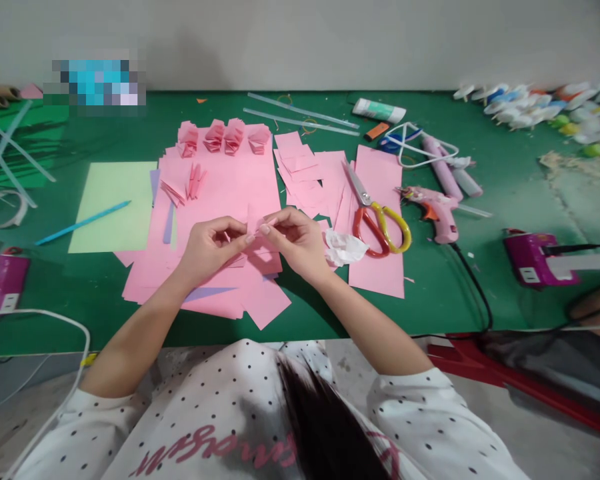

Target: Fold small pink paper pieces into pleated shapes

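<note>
My left hand (211, 245) and my right hand (295, 239) meet over a pile of pink paper sheets (220, 193) on the green table (430, 293). Both pinch one small pink paper piece (254, 225) between their fingertips, folded upright. Several finished pink folded paper fans (224, 137) lie in a row at the far edge of the pile. A few folded pink strips (185, 185) rest to the left of my hands.
Red and yellow scissors (380, 217) lie on pink paper right of my hands, beside a crumpled white tissue (344, 247). A pink glue gun (437, 210), glue sticks (300, 115), a glue tube (379, 110), a light green sheet (114, 207) and a blue pencil (83, 223) surround the pile.
</note>
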A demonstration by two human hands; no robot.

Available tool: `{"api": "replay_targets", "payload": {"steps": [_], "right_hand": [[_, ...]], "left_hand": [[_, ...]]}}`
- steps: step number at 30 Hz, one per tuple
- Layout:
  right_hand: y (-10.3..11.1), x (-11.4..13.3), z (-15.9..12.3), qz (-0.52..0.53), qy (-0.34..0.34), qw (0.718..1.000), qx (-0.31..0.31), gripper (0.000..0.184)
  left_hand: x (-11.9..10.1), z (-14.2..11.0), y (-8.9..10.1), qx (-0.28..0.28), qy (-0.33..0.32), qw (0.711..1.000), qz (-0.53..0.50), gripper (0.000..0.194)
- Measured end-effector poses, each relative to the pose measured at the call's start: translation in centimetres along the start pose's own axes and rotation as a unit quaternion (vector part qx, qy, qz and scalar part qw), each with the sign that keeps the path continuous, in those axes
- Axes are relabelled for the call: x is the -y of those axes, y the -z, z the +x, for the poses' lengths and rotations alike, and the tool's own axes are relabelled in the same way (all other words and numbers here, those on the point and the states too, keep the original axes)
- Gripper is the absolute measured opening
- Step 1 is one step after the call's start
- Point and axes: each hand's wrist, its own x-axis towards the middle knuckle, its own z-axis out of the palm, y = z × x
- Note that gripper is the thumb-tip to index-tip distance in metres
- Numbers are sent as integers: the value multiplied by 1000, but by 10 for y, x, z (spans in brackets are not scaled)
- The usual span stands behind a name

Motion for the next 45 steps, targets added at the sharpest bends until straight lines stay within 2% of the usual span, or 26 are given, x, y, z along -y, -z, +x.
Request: {"api": "replay_targets", "payload": {"steps": [6, 15, 18, 21, 25, 30, 34, 45], "right_hand": [[-1, -1, -1, -19, 20, 1000, -13, 22], [0, -4, -6, -101, 138, 985, -13, 9], [2, -4, -8, -125, 135, 983, -22, 24], [4, -4, -7, -147, 124, 981, 2, 38], [5, -3, -2, -183, 153, 970, 44, 22], [5, -3, -1, -161, 177, 970, 34, 12], [4, -2, -2, -142, 146, 979, 25, 11], [-4, 4, -2, -72, 23, 997, -15, 26]], "left_hand": [[1, -1, -1, -13, -11, 1000, 9, 28], [-5, 0, -2, -30, -47, 998, 35, 26], [-4, -1, -1, -32, -51, 998, 28, 24], [-2, -1, 0, -31, -65, 997, 16, 21], [0, -2, 0, -25, -76, 997, -1, 16], [0, -2, -1, -17, -73, 997, -17, 13], [0, -1, -3, -16, -59, 998, -34, 13], [-1, 0, -5, -22, -21, 999, -17, 23]]}}
